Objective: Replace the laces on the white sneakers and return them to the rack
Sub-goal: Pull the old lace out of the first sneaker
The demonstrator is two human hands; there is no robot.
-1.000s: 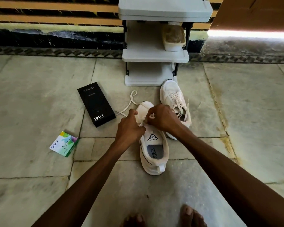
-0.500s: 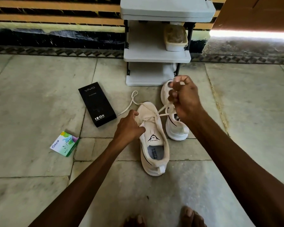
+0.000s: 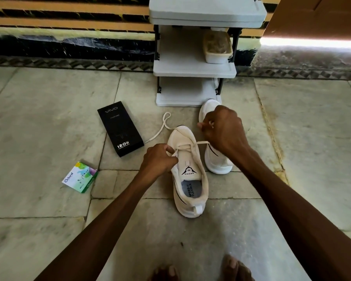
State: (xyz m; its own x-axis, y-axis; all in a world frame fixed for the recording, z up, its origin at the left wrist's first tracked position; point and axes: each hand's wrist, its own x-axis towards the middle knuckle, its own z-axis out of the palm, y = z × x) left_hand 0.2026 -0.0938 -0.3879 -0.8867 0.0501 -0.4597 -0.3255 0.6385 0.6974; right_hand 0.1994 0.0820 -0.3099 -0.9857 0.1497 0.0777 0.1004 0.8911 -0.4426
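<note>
Two white sneakers sit on the stone floor [image 3: 49, 122] in front of you. The near sneaker [image 3: 188, 179] lies in the middle, with its toe pointing to 12 o'clock. Its lace [image 3: 200, 143] runs across the top holes. Your left hand [image 3: 158, 161] pinches the lace at the shoe's 9 o'clock side. Your right hand [image 3: 223, 128] is curled tight round the other end at 1 o'clock, and the lace is pulled straight. The second sneaker [image 3: 217, 163] sits just beside, at 2 o'clock. The grey rack [image 3: 193, 63] stands at 12 o'clock, holding a tub [image 3: 217, 47]. A black box [image 3: 120, 128] lies at 10 o'clock and a small green box [image 3: 80, 177] at 9 o'clock.
</note>
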